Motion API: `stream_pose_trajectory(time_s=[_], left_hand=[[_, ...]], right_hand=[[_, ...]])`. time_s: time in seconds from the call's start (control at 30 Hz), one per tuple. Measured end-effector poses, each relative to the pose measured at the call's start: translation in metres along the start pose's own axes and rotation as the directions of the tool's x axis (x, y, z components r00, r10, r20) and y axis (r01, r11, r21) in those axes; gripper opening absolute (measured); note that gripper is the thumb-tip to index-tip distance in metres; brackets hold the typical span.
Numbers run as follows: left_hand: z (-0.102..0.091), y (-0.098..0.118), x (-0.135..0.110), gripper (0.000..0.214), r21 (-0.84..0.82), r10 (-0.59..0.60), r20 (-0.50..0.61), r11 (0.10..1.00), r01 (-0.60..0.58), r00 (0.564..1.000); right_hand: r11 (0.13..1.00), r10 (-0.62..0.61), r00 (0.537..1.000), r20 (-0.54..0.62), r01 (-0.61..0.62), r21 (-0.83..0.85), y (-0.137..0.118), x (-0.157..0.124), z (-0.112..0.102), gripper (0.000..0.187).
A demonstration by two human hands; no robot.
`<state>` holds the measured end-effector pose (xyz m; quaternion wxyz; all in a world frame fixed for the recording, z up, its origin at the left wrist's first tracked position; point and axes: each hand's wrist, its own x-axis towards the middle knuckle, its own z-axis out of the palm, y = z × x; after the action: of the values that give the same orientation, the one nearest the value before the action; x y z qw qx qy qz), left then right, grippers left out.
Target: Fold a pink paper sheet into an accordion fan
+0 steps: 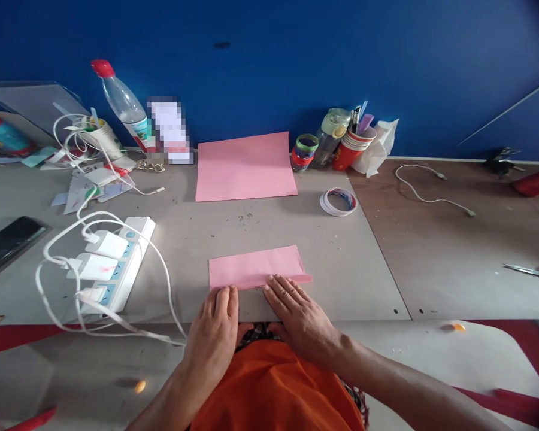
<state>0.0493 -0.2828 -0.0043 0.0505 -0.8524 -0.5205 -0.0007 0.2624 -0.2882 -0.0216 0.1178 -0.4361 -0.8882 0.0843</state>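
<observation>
A folded strip of pink paper (256,266) lies near the front edge of the grey table (206,227). My left hand (215,332) lies flat with its fingertips on the strip's lower left edge. My right hand (299,314) also lies flat, fingers stretched out and pressing the strip's lower right part, where a small flap sticks out to the right. Both hands hold nothing. A full pink sheet (245,166) rests farther back against the blue wall.
A white power strip (117,263) with chargers and looping cables sits to the left, a dark phone (9,242) beyond it. A tape roll (338,202), cups with pens (353,143) and a bottle (123,105) stand at the back. Scissors (532,272) lie far right.
</observation>
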Motion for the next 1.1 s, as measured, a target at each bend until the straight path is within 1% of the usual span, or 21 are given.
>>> stream_pose_trajectory(time_s=[0.13,0.27,0.33,0.43,0.5,0.57,0.63,0.7,0.73,0.83,0.93,1.03,1.1], left_hand=[[0.001,-0.011,-0.007,0.054,-0.004,0.012,-0.044,1.0,-0.013,0.999],[0.003,-0.012,-0.009,0.05,-0.015,0.018,-0.068,1.0,-0.019,0.998],[0.003,-0.015,-0.012,0.051,-0.018,0.012,-0.077,1.0,-0.014,0.997],[0.0,-0.027,-0.019,0.054,-0.014,-0.007,-0.071,1.0,0.006,0.997],[-0.004,-0.039,-0.025,0.047,-0.025,-0.014,-0.073,1.0,0.012,0.997],[-0.01,-0.048,-0.028,0.034,-0.077,-0.013,-0.136,0.997,0.002,0.991],[-0.019,-0.049,-0.026,0.022,-0.148,-0.013,-0.252,0.989,-0.025,0.968],[-0.027,-0.042,-0.018,0.021,-0.195,0.005,-0.339,0.978,-0.075,0.941],[-0.03,-0.037,-0.012,0.024,-0.205,0.037,-0.344,0.972,-0.114,0.938],[-0.033,-0.019,0.011,0.032,-0.218,0.145,-0.275,0.953,-0.209,0.95],[-0.025,-0.012,0.031,0.028,-0.218,0.181,-0.185,0.951,-0.22,0.966],[-0.017,-0.015,0.042,0.018,-0.207,0.191,-0.048,0.958,-0.197,0.98],[-0.015,-0.018,0.046,0.017,-0.177,0.21,0.025,0.963,-0.203,0.977]], right_hand=[[1.0,-0.002,1.0,0.017,0.002,-0.011,0.001,0.0,0.0,0.056],[1.0,-0.003,1.0,0.016,0.003,-0.016,0.001,0.0,-0.001,0.057],[1.0,-0.004,1.0,0.027,0.004,-0.012,0.001,0.0,-0.002,0.057],[1.0,0.004,0.999,0.051,-0.004,0.003,0.0,0.001,-0.003,0.058],[1.0,0.014,0.999,0.052,-0.014,0.01,0.0,0.002,-0.003,0.059],[1.0,0.023,0.999,0.043,-0.024,0.016,-0.001,0.002,-0.003,0.06],[0.999,0.028,0.999,0.032,-0.029,0.03,-0.001,0.002,-0.002,0.06],[0.998,0.027,0.999,0.036,-0.029,0.048,-0.001,0.002,-0.002,0.06],[0.998,0.027,0.999,0.04,-0.029,0.058,-0.001,0.002,-0.002,0.06],[0.995,0.021,0.999,0.05,-0.026,0.098,0.0,0.002,-0.005,0.059],[0.983,0.007,0.999,0.036,-0.013,0.183,0.004,0.003,-0.013,0.06],[0.965,0.043,0.998,-0.042,-0.031,0.262,0.012,0.006,-0.025,0.051],[0.972,0.091,0.988,-0.124,-0.062,0.225,0.019,0.009,-0.034,0.039]])
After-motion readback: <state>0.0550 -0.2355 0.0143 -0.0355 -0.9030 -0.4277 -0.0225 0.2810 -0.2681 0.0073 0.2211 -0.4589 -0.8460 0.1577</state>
